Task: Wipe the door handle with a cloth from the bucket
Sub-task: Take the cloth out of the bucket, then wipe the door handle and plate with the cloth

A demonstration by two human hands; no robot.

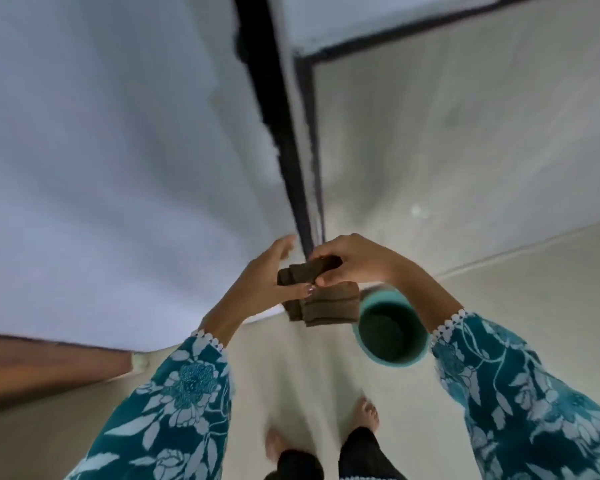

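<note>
The whole view is softened by motion blur, and no door handle can be made out; only a pale wall and a black vertical strip, perhaps a door frame edge, fill the upper part. A brown wooden surface is cut off at the left edge. The folded dark brown cloth, thick and ribbed like towelling, is held up between both hands above the pale smooth floor, its lower folds hanging free. The left hand supports it from below with the thumb pressed on the cloth and the other fingers spread loosely. The right hand pinches the upper fold between thumb and fingers. The round teal plastic bucket stands on the floor just beyond the right wrist, which hides part of its rim; its inside is dark and unreadable. Both floral teal sleeves and two bare feet run off the bottom edge.
</note>
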